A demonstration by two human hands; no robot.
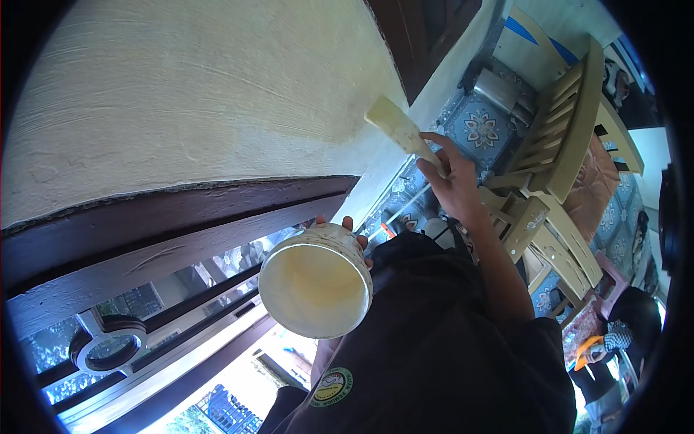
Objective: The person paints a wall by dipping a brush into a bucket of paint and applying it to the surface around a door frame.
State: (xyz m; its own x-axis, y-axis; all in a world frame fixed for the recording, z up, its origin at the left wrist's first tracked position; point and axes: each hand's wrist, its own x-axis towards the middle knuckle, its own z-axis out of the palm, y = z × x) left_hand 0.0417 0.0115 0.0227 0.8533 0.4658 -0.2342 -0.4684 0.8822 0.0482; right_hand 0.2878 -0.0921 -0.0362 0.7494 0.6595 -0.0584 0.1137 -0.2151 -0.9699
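My right hand [457, 184] grips the lower end of a paintbrush [399, 129], fingers closed round it. The brush is flat and coated in cream paint, and its broad end points up and left near the cream wall [188, 94]. I cannot tell whether its tip touches the wall. A white paint bucket [318, 286] is in my left hand [348, 223], whose fingertips show over the far rim side. The bucket is tilted with its mouth toward me, and pale cream paint coats the inside. Most of my left hand is hidden behind it.
A brown window frame [181, 228] with glass and dark bars runs below the wall; another dark frame [426, 43] is above. Slatted wooden chairs [560, 137] stand to the right on blue patterned tiles [481, 130]. A person in dark clothes [632, 325] is at lower right.
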